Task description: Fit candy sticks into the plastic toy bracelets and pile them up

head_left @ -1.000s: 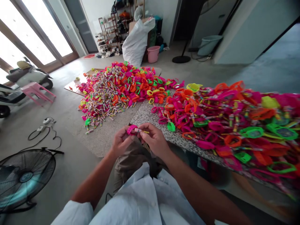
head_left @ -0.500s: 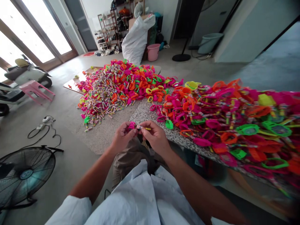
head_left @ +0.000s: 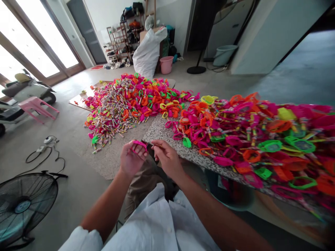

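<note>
My left hand point(head_left: 131, 161) is curled round a pink plastic toy watch point(head_left: 139, 143), whose band loops over the fingers. My right hand point(head_left: 167, 158) is beside it, fingers closed in a pinch; whatever they hold is too small to make out. Both hands are above my lap, at the near edge of a speckled stone table point(head_left: 159, 129). To the right on that table lies a heap of pink, orange, green and yellow toy watches point(head_left: 251, 139), many with thin printed tubes. A second heap of printed tubes point(head_left: 115, 106) and watches spreads beyond my left hand.
A black floor fan point(head_left: 24, 205) and a power strip with cables point(head_left: 43, 149) lie at left. Behind them are a pink stool point(head_left: 38, 104) and a scooter point(head_left: 31, 87). Farther back are a white sack point(head_left: 146, 52), a pink bucket point(head_left: 166, 65) and a shoe rack point(head_left: 117, 43).
My hands have drawn apart from their meeting point. The left hand has turned with the pink toy watch, so its band now shows across the fingers. The view has shifted slightly.
</note>
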### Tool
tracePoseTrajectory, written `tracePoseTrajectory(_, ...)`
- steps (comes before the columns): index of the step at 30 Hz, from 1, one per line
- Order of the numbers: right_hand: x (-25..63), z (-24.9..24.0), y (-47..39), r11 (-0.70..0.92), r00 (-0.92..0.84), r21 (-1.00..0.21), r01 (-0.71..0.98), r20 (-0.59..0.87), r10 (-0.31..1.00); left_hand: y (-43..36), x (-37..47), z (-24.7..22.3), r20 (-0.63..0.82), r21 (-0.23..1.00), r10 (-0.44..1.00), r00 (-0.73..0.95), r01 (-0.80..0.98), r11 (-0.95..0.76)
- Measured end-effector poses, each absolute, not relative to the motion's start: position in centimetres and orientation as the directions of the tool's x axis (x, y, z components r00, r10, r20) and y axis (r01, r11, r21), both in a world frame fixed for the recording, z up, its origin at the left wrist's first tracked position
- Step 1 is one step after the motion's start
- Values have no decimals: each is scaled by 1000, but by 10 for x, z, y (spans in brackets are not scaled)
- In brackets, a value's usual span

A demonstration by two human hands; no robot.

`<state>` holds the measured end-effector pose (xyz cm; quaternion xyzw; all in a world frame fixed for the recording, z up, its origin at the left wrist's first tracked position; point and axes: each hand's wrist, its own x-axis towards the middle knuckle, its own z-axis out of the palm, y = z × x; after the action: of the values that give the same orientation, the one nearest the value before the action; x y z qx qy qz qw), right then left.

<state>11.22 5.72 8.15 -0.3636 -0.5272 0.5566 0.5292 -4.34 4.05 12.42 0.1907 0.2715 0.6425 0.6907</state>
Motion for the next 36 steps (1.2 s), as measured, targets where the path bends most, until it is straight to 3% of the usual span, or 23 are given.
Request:
tracePoseTrajectory(3,108,87,50,135,-253,-973,-189,181,950,39,-43,126,-148,593,987,64,-793,140)
tracePoseTrajectory(7,108,87,48,196,-260,-967,-165,234,937,38,-41,126,-162,671,985,64,-724,157)
tracePoseTrajectory(13,109,82,57,54,-285,-981,-186,107,952,42,-40,111,-173,805,985,-17,-579,131)
tracePoseTrajectory(17,115,84,66,97,-247,-992,-86,116,962,46,-43,95,-148,883,986,-79,-459,96)
tracePoseTrajectory(24,127,88,76,278,-365,-955,105,223,904,46,-68,95,-16,1000,994,112,2,16)
tracePoseTrajectory(27,125,90,76,343,-415,-928,144,258,873,43,-73,103,21,959,987,161,274,-66)
tracePoseTrajectory(29,123,91,75,354,-423,-923,152,263,867,42,-73,106,27,932,988,150,354,-79)
tracePoseTrajectory(31,123,92,73,326,-414,-937,125,249,876,43,-73,104,20,948,988,151,310,-66)
tracePoseTrajectory(36,131,97,64,193,-278,-981,-10,188,942,45,-70,92,-18,999,992,121,-24,21)
